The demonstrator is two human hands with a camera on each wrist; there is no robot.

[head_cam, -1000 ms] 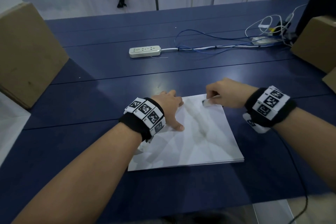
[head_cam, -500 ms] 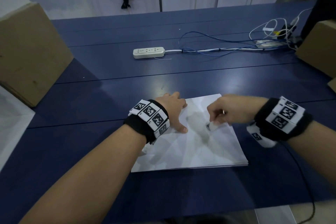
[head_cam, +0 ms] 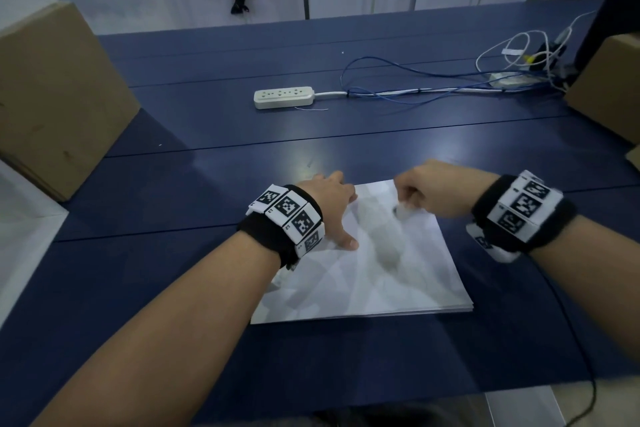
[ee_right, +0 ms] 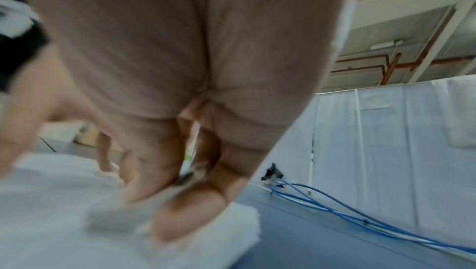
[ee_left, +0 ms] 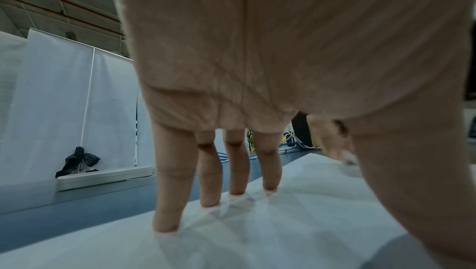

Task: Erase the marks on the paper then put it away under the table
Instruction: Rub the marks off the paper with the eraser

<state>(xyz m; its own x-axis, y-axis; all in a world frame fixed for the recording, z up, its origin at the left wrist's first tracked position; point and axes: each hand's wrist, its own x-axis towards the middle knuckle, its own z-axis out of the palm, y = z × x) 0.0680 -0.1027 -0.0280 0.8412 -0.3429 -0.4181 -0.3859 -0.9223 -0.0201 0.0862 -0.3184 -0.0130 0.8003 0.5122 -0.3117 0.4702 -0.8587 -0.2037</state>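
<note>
While the paper (head_cam: 367, 274) lies flat on the blue desk (head_cam: 207, 135), white and creased with a grey smudge down its middle, the left hand (head_cam: 332, 204) presses its far left corner with straight fingers (ee_left: 211, 182). Near the paper's far edge the right hand (head_cam: 433, 191) pinches a small white eraser (head_cam: 401, 213), blurred and mostly hidden. Half a second ago that eraser sat nearer the paper's middle.

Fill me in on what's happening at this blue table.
A person is erasing marks on a stack of white paper lying on the dark blue table. The left hand presses flat on the paper with straight fingers to steady it. The right hand pinches a small white eraser against the sheet near its far edge. The paper is not yet put away.
</note>
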